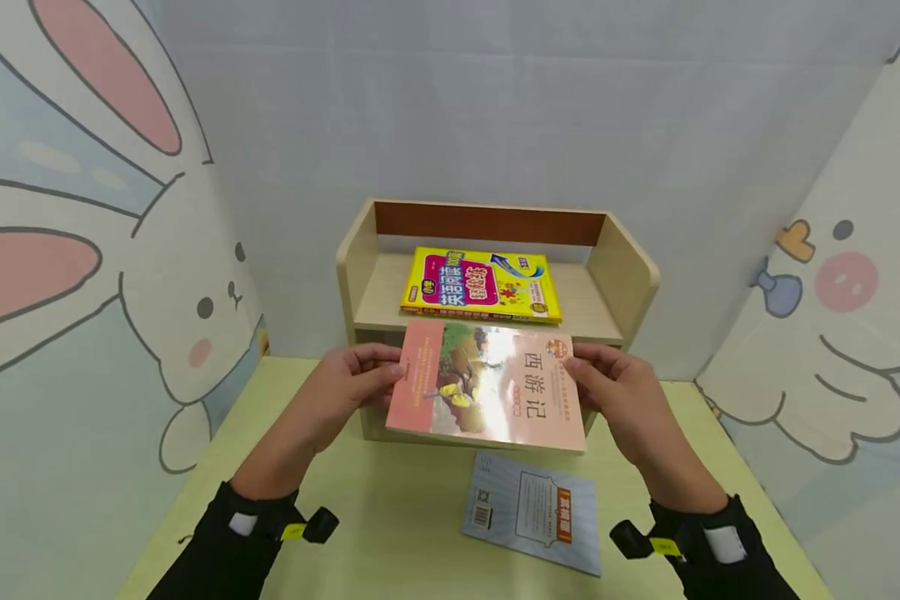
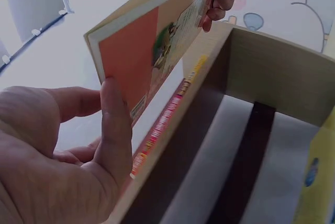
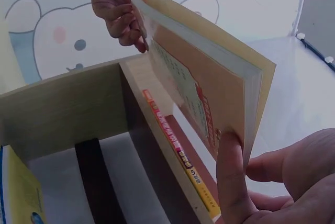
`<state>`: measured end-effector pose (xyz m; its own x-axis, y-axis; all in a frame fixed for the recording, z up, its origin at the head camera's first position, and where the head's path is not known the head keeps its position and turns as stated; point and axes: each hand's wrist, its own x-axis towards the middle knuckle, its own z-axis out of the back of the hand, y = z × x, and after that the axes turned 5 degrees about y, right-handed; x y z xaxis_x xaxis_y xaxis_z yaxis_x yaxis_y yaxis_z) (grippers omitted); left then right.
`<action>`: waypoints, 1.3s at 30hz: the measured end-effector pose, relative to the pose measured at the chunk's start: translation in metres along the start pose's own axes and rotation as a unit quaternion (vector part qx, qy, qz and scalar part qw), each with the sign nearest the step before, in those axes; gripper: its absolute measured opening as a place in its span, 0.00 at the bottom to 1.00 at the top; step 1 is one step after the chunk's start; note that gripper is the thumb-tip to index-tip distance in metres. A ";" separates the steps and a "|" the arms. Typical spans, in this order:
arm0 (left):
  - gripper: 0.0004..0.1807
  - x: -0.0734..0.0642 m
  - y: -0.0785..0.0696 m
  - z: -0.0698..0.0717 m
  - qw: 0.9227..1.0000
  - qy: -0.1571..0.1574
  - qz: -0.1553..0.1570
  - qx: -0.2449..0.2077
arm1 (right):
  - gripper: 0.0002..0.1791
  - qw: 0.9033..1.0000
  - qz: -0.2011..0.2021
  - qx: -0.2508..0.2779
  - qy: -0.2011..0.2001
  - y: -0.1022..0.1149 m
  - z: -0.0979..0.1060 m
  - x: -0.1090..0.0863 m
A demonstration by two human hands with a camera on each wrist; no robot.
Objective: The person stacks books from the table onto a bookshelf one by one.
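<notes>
A pink paperback book (image 1: 412, 375) with a glossy picture and Chinese title is held level in front of a small wooden shelf unit (image 1: 630, 275). My left hand (image 1: 345, 387) pinches its left edge between thumb and fingers. At the opposite edge, my right hand (image 1: 624, 400) does the same. Seen from the left wrist, the pink book (image 2: 131, 62) slants, with the thumb on its cover. The right wrist view shows the page edges of the pink book (image 3: 209, 51). A yellow book (image 1: 480, 285) lies flat on the upper shelf. Much of the lower compartment is hidden.
A light blue-grey book (image 1: 502, 508) lies on the pale green table (image 1: 345, 517), nearer me than the shelf. In the right wrist view, a yellow item with a blue edge (image 3: 21, 192) shows at lower left. Cartoon-printed walls (image 1: 82, 467) flank the table.
</notes>
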<state>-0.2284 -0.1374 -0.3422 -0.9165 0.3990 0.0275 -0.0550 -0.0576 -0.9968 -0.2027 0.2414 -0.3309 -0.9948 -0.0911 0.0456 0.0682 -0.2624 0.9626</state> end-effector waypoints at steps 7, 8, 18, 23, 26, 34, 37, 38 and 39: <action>0.24 0.025 -0.036 0.004 0.997 -0.057 -0.014 0.044 | 0.30 1.000 0.020 0.003 -0.009 0.030 0.007 0.030; 0.24 0.030 -0.039 0.005 0.996 -0.068 -0.017 0.052 | 0.31 1.000 0.021 0.002 -0.011 0.033 0.008 0.036; 0.20 0.079 -0.047 0.004 0.978 -0.158 -0.057 0.121 | 0.26 0.995 0.040 -0.026 -0.087 0.045 0.005 0.089; 0.20 0.096 -0.054 0.001 0.962 -0.192 -0.082 0.175 | 0.25 0.991 0.045 -0.073 -0.104 0.053 0.003 0.107; 0.24 0.106 -0.059 -0.001 0.955 -0.199 -0.073 0.210 | 0.26 0.989 0.045 -0.091 -0.105 0.056 0.002 0.117; 0.31 0.118 -0.057 -0.006 0.946 -0.187 -0.032 0.264 | 0.27 0.988 0.031 -0.126 -0.083 0.054 -0.004 0.137; 0.31 0.121 -0.055 -0.007 0.943 -0.193 -0.030 0.269 | 0.29 0.987 0.029 -0.133 -0.084 0.054 -0.007 0.138; 0.31 0.122 -0.054 -0.008 0.942 -0.195 -0.029 0.270 | 0.30 0.987 0.027 -0.136 -0.085 0.055 -0.008 0.139; 0.31 0.123 -0.054 -0.008 0.942 -0.197 -0.028 0.271 | 0.30 0.987 0.025 -0.136 -0.087 0.056 -0.009 0.139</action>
<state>-0.3346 -0.0779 -0.2854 -0.9761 0.0513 0.2111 -0.2042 -0.5483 -0.8110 -0.3363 0.2051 -0.2733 -0.9861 0.0500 0.1587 0.1112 -0.5117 0.8520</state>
